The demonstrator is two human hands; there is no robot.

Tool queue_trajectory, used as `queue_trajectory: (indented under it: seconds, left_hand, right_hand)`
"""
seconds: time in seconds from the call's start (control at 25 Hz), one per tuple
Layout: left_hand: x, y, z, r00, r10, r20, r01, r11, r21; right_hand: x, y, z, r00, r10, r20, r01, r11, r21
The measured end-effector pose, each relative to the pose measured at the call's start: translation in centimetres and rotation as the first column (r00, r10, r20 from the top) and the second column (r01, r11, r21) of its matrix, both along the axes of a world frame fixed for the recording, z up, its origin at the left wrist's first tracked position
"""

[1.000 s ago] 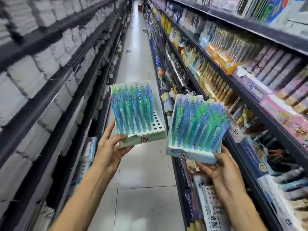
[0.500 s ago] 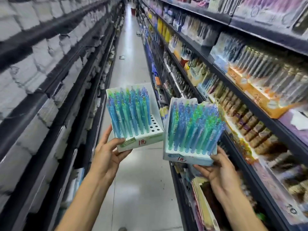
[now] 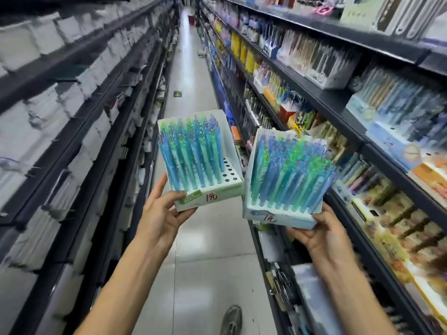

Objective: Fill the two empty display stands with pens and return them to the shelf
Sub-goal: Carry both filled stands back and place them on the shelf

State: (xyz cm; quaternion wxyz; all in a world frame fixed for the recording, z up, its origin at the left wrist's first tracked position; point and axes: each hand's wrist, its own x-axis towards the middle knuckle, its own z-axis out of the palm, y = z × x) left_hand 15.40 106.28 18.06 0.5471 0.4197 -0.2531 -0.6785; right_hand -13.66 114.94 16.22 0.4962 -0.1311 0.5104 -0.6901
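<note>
My left hand [image 3: 161,215] grips the front left corner of a white display stand [image 3: 226,184] holding several blue and green pens [image 3: 193,155]; a few holes at its right side are bare. In my right hand [image 3: 319,234] is a second white stand [image 3: 278,217], held from below and tilted to the right, packed with blue and green pens [image 3: 290,175]. Both stands carry a red handwritten price mark on the front. They are side by side at chest height over the aisle floor, nearly touching.
Dark shelving [image 3: 333,102] on the right is crowded with boxes of pens and stationery. Shelves [image 3: 72,117] of pale stacked goods line the left. A narrow tiled aisle [image 3: 193,68] runs ahead. A shoe [image 3: 232,319] shows on the floor below.
The view has advanced along the aisle and the right shelves have slid past. Both stands stay in my hands, still side by side.
</note>
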Motion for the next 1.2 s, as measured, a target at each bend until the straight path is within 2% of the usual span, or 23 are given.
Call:
queue_trajectory:
  seconds: [0.36,0.48,0.72,0.96,1.2]
  left_hand:
    - [-5.8,-24.6,1.5,0.999,-0.002,0.042,0.004,0.999,-0.04]
    - [-6.8,-32.8,1.2,0.999,-0.046,0.027,0.047,0.999,-0.027]
    - [-8.5,-49.9,0.6,0.975,-0.222,0.012,0.222,0.975,-0.016]
    - [-13.6,-61.6,2.6,0.86,-0.505,0.078,0.509,0.86,-0.045]
    - [-23.3,-65.3,4.0,0.684,-0.729,0.017,0.728,0.681,-0.074]
  right_hand:
    - [-5.2,-25.7,1.7,0.998,-0.017,0.068,0.017,1.0,-0.005]
    - [-5.9,-32.9,2.1,0.998,-0.048,0.035,0.048,0.999,-0.013]
    - [-5.6,-44.1,1.5,0.966,-0.258,0.011,0.259,0.966,0.0]
    - [-5.0,-48.1,3.1,0.841,-0.54,0.019,0.54,0.842,0.013]
    - [-7.2,-47.0,6.2,0.642,-0.767,0.002,0.767,0.642,-0.007]
